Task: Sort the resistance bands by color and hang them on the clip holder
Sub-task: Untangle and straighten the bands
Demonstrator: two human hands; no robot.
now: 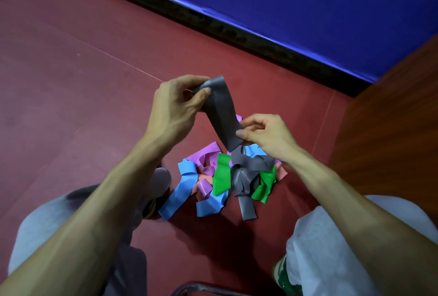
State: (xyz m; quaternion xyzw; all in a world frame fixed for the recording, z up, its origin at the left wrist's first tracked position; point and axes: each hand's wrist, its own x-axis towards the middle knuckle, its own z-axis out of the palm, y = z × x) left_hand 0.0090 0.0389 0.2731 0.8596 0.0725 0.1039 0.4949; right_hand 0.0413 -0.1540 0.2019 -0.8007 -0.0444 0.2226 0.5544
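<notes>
While the left hand (176,106) grips the upper end of a flat grey rubber resistance band (222,113) at the centre of the frame, the right hand (265,134) pinches its lower end, and the band runs slantwise between them. Just below, a tangled pile of blue, purple, green, grey and salmon bands (220,177) lies on the dark red floor (71,82).

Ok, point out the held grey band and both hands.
grey band (221,111), head view, middle of the strip.
left hand (176,108), head view, back of hand.
right hand (267,135), head view, back of hand.
</notes>
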